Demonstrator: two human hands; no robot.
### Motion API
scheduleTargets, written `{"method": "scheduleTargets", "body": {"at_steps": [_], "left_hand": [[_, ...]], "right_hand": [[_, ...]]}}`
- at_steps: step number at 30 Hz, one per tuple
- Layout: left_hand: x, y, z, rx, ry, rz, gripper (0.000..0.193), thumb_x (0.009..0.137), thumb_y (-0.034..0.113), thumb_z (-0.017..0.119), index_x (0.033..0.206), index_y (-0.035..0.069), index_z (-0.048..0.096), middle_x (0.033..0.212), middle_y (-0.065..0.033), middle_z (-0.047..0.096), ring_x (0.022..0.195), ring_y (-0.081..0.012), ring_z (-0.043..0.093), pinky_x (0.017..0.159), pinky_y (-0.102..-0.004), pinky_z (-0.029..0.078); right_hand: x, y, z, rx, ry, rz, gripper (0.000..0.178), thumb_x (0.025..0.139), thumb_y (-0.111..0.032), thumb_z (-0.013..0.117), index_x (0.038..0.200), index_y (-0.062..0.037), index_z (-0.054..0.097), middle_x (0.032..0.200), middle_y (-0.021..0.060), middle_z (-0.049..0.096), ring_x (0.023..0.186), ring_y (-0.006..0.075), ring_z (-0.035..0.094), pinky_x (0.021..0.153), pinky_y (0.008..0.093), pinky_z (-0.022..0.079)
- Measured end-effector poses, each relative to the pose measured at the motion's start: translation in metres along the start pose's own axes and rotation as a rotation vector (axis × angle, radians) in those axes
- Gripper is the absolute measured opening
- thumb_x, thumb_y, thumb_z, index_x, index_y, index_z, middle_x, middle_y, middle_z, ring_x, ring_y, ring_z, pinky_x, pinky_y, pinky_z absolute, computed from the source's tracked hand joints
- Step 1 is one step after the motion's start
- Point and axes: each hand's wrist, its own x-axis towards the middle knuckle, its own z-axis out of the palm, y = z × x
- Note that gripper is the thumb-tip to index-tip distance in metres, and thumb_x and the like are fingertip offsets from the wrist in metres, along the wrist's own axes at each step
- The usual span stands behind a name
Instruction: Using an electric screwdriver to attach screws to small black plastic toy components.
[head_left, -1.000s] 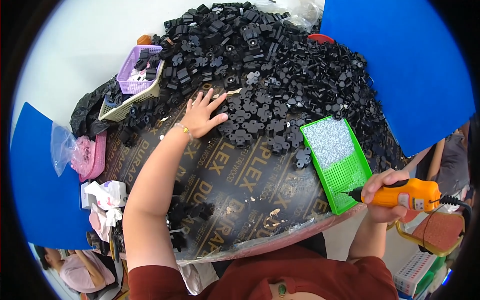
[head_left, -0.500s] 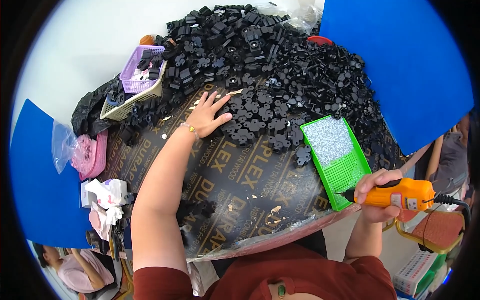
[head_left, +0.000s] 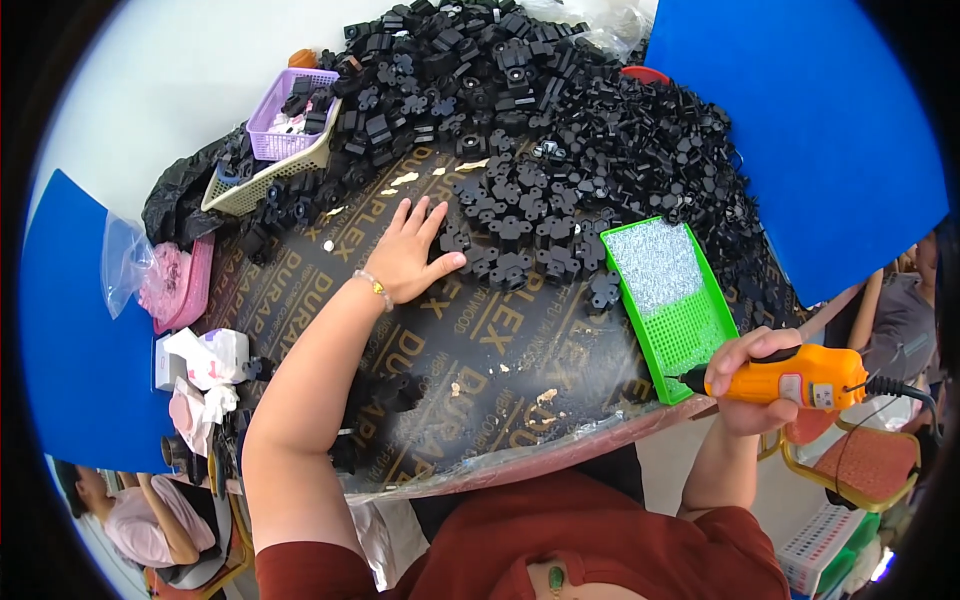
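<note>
My left hand [head_left: 408, 258] lies flat on the dark printed board [head_left: 430, 350], fingers spread and holding nothing. Just right of its thumb sits a cluster of black plastic parts [head_left: 515, 215], flat and lobed in outline. My right hand [head_left: 745, 380] is wrapped round an orange electric screwdriver [head_left: 800, 378] with a black nose and a dark cable at its back end. The screwdriver's tip points left, over the near end of a green tray [head_left: 660, 352]. Small silvery screws [head_left: 655, 265] cover the tray's far half, and its near half shows a dotted floor.
A tall heap of black parts [head_left: 470, 70] fills the back. Stacked baskets, the upper one purple [head_left: 262, 115], stand at far left. Nearer are a pink basket [head_left: 200, 290] and tissues [head_left: 212, 355]. Blue panels [head_left: 800, 130] flank the table. Other people sit at both sides.
My left hand has slid slightly nearer to me, away from the heap's edge, still spread. My right hand keeps the screwdriver in nearly the same place. The whole view has shifted a little.
</note>
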Motion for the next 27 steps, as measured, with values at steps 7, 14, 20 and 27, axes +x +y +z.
{"method": "scheduleTargets", "body": {"at_steps": [7, 14, 20, 27], "left_hand": [[-0.046, 0.058, 0.012, 0.025, 0.028, -0.042, 0.097, 0.084, 0.073, 0.048, 0.151, 0.006, 0.026, 0.155, -0.0272, 0.020, 0.143, -0.0478, 0.013, 0.116, -0.0511, 0.019], [-0.069, 0.097, 0.008, -0.148, 0.054, -0.021, 0.084, 0.093, 0.062, 0.042, 0.152, 0.005, 0.022, 0.154, -0.0295, 0.020, 0.143, -0.0463, 0.020, 0.116, -0.0481, 0.022], [-0.051, 0.035, -0.018, -0.357, 0.084, 0.106, 0.065, 0.080, -0.009, 0.043, 0.141, 0.012, 0.045, 0.151, -0.0211, 0.034, 0.136, -0.0358, 0.039, 0.112, -0.0391, 0.034], [-0.049, 0.012, -0.020, -0.188, 0.048, 0.021, 0.048, 0.073, 0.007, 0.074, 0.120, 0.005, 0.062, 0.122, -0.0163, 0.062, 0.113, -0.0330, 0.058, 0.099, -0.0382, 0.047]], "right_hand": [[-0.009, -0.007, 0.002, 0.015, -0.016, 0.000, 0.070, 0.083, -0.064, 0.063, 0.105, 0.0000, 0.047, 0.082, 0.0158, 0.060, 0.055, 0.0161, 0.059, 0.052, 0.0243, 0.051], [-0.017, -0.014, 0.003, 0.027, -0.044, -0.032, 0.069, 0.084, -0.064, 0.062, 0.105, 0.0003, 0.047, 0.082, 0.0163, 0.060, 0.056, 0.0166, 0.060, 0.051, 0.0249, 0.051], [-0.018, -0.022, -0.001, 0.018, -0.033, -0.048, 0.070, 0.084, -0.064, 0.061, 0.106, 0.0004, 0.046, 0.082, 0.0163, 0.061, 0.056, 0.0164, 0.060, 0.051, 0.0250, 0.051], [-0.018, -0.021, 0.002, 0.040, -0.045, -0.051, 0.070, 0.084, -0.064, 0.061, 0.107, 0.0000, 0.047, 0.082, 0.0164, 0.061, 0.056, 0.0167, 0.060, 0.051, 0.0247, 0.051]]}}
